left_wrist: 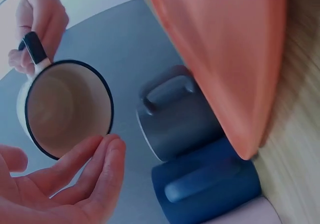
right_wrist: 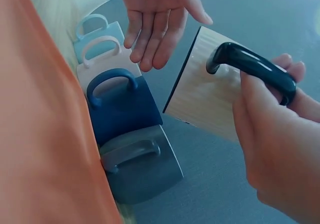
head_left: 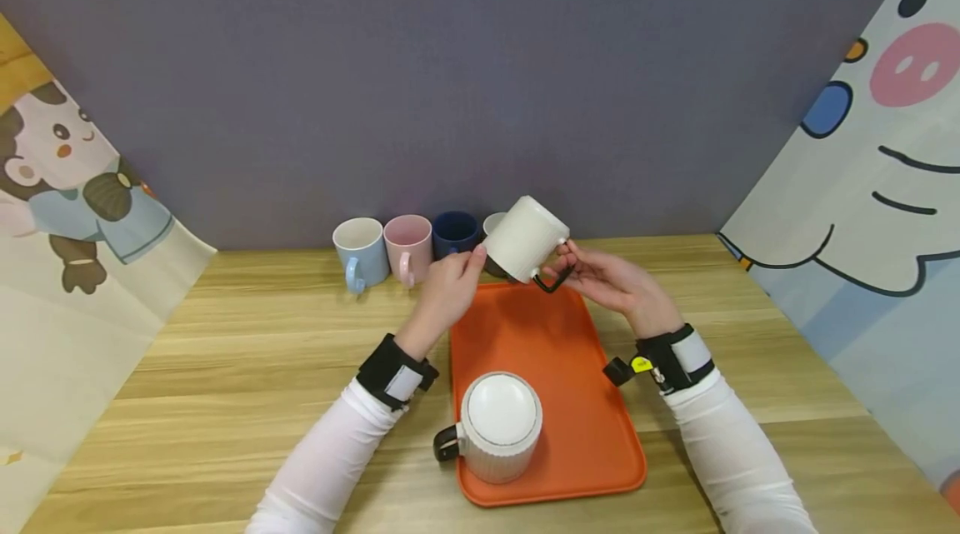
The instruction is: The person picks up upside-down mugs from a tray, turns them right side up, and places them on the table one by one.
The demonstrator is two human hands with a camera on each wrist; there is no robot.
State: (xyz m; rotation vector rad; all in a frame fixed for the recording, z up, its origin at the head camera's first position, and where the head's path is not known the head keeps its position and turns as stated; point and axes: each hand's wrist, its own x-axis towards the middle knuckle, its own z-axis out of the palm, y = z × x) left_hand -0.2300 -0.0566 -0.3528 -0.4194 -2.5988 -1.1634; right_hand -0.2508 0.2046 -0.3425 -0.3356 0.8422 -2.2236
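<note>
My right hand holds a ribbed white mug by its black handle, fingers and thumb wrapped about it. The mug is tilted in the air above the far end of the orange tray. Its black-rimmed mouth points toward my left hand. That hand has its fingers extended, fingertips close by the rim in the left wrist view; a gap shows in the right wrist view. A second white mug stands bottom up on the tray's near left corner, black handle pointing left.
Along the grey back wall stand a light blue mug, a pink mug, a navy mug and a dark grey mug, side by side. The tray lies on a wood-grain table. Cartoon-printed panels flank both sides.
</note>
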